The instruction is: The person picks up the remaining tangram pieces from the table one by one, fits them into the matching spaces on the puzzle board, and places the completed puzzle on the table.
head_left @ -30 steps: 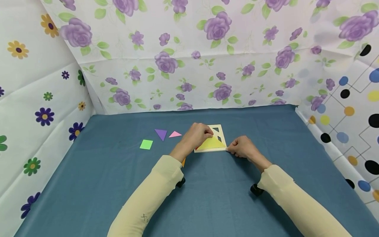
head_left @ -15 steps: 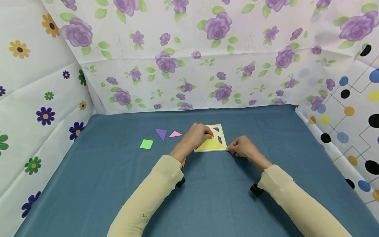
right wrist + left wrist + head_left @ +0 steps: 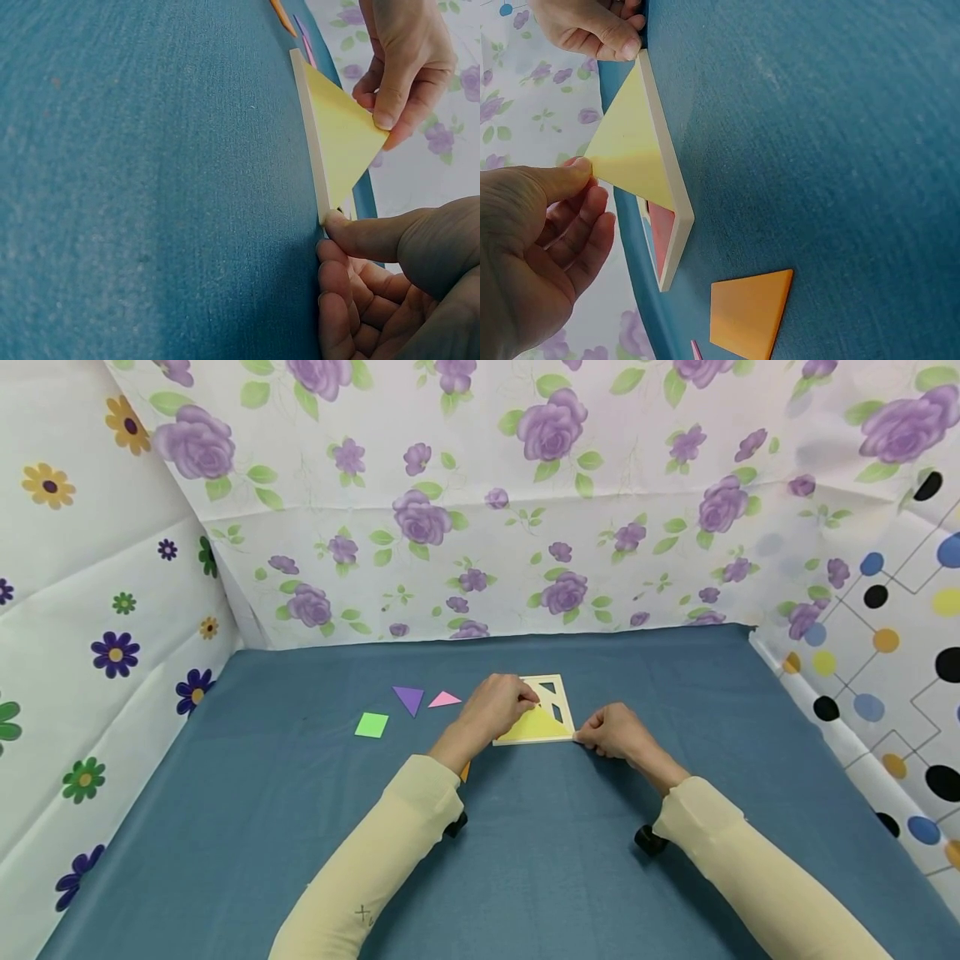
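Between thumb and fingertips, my left hand [image 3: 491, 710] pinches the upper corner of a yellow triangle [image 3: 534, 727]. In the left wrist view the triangle [image 3: 634, 142] leans up from the near edge of a cream frame [image 3: 676, 247], and a red piece [image 3: 662, 231] shows inside the frame. My right hand [image 3: 618, 733] holds the frame's near right corner; in the right wrist view its thumb presses the frame [image 3: 313, 142] there. Dark cutouts are visible in the frame's right part in the head view. My left hand hides the frame's far left part.
Left of the frame on the blue cloth [image 3: 300, 827] lie a green piece [image 3: 371, 725], a purple triangle [image 3: 409, 699] and a pink triangle [image 3: 444, 699]. An orange piece [image 3: 748, 315] lies near my left wrist, partly hidden in the head view. Patterned sheets surround the cloth.
The yellow triangle has tilted slightly lower, covering the red sliver seen earlier at the frame's near left in the head view. My left hand has shifted minutely; my right hand stays still.
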Available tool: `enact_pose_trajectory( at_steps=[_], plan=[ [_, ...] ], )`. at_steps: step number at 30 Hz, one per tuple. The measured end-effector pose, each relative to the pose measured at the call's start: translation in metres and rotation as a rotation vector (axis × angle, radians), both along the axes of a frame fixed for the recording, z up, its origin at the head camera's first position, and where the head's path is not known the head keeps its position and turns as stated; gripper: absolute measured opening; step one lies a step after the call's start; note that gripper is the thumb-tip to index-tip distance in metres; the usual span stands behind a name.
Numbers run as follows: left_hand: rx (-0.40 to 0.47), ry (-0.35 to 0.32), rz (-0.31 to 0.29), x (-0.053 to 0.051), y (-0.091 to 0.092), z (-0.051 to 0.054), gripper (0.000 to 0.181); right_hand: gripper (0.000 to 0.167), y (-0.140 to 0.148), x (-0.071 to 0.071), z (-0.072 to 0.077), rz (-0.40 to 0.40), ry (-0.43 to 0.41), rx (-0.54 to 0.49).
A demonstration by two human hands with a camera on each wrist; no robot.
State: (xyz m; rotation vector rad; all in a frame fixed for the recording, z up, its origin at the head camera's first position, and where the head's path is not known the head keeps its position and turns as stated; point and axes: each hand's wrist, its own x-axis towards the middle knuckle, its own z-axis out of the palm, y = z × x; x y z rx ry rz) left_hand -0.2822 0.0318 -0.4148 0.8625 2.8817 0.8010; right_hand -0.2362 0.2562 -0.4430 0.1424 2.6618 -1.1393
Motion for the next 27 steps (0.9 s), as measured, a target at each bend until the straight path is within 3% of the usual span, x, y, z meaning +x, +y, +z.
enact_pose_trajectory(
  at_steps=[12, 27],
  plan=[
    [-0.056, 0.04, -0.006, 0.002, 0.002, -0.001, 0.02, 0.026, 0.0, -0.001, 0.001, -0.007, -0.005, -0.001],
    [-0.155, 0.102, -0.015, 0.003, 0.003, -0.013, 0.03, 0.025, -0.001, -0.001, 0.0, -0.016, -0.01, 0.009]
  ],
)
